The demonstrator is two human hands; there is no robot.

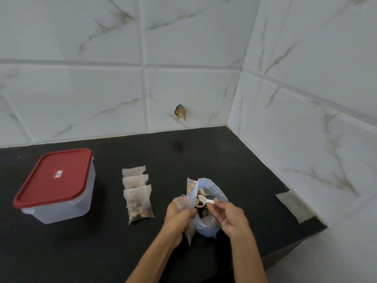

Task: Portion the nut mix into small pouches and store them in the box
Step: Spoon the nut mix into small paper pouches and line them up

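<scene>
Near the counter's (pixel 183 160) front right corner, right hand (pixel 230 216) pinching a white scoop (pixel 201 201) over the crinkly blue bag (pixel 210 213), left hand (pixel 179 213) gripping a clear pouch (pixel 188 231), three filled pouches (pixel 137 193) plus red-lidded box (pixel 55 186) leftward, bare black stretch behind.

No wording can be read anywhere. The only printed mark is a small white label (pixel 58 174) in the middle of the red lid (pixel 53 177) of the box (pixel 61 209), which stands at about nine o'clock on the worktop (pixel 204 156). The label carries a small blue patch and thin red edging, but its letters are too small and blurred to make out. The pouches (pixel 137 193) beside the box, toward three o'clock from it, bear no legible print, nor does the blue bag (pixel 212 225).
</scene>
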